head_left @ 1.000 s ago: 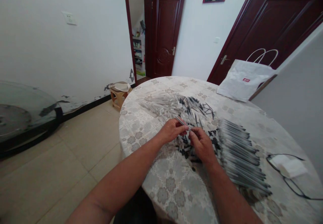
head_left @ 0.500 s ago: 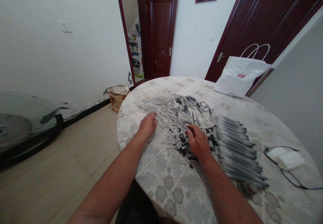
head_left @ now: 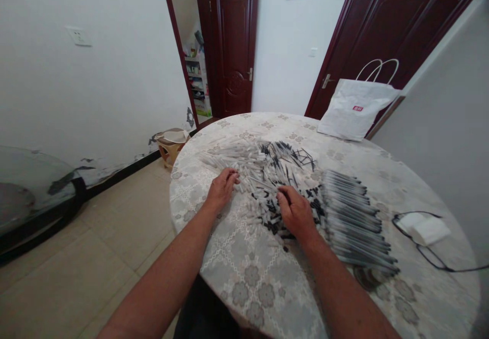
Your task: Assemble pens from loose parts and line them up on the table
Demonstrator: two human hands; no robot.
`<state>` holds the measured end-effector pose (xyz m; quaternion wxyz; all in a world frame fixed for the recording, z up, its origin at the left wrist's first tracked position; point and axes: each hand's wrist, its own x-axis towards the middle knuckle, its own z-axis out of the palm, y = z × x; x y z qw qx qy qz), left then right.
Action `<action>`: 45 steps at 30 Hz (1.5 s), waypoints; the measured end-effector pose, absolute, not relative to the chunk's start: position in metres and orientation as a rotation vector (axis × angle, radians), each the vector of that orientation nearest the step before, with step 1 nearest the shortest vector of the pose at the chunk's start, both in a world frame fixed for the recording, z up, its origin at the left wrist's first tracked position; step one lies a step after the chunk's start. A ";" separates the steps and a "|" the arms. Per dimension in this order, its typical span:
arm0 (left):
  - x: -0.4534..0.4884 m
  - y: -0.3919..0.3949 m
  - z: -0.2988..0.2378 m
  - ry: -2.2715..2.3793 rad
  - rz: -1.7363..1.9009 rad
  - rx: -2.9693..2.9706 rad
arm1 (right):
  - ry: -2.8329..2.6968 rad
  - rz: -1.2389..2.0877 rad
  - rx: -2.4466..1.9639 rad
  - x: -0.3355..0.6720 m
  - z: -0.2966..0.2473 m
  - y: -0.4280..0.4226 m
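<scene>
My left hand point(head_left: 224, 189) is closed in a pinch at the near edge of a heap of whitish pen barrels point(head_left: 233, 153); what its fingertips hold is too small to make out. Over a scatter of small black and white pen parts point(head_left: 269, 209) my right hand point(head_left: 298, 212) also pinches, its fingertips partly hidden. Dark thin sticks like pen refills point(head_left: 282, 150) lie beyond it. To the right of that hand, a row of assembled-looking grey pens with dark tips point(head_left: 355, 222) is stacked side by side.
The round table wears a patterned cloth point(head_left: 248, 262). Eyeglasses point(head_left: 431, 260) and folded white tissue point(head_left: 428, 229) lie at the right. A white paper bag point(head_left: 355, 110) stands at the far edge. A round dark object point(head_left: 364, 277) sits by the pens. A stool point(head_left: 171, 145) is beyond the left edge.
The whole view has shifted slightly, so things sit a little further left and up. Both hands stay over the same heaps, with only small finger movements.
</scene>
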<state>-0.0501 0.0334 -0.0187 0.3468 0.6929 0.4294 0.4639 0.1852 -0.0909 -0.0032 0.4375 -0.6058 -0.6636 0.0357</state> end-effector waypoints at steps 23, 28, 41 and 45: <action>-0.037 0.016 -0.015 0.647 0.975 1.238 | -1.397 0.102 -1.488 0.184 -0.004 -0.092; -0.037 0.016 -0.013 0.664 0.976 1.207 | -1.420 0.100 -1.477 0.184 -0.006 -0.091; -0.037 0.021 -0.017 0.654 0.991 1.080 | -1.638 0.019 -1.392 0.180 -0.007 -0.092; -0.038 0.023 -0.016 0.642 1.054 1.004 | -1.855 0.011 -1.346 0.177 -0.010 -0.089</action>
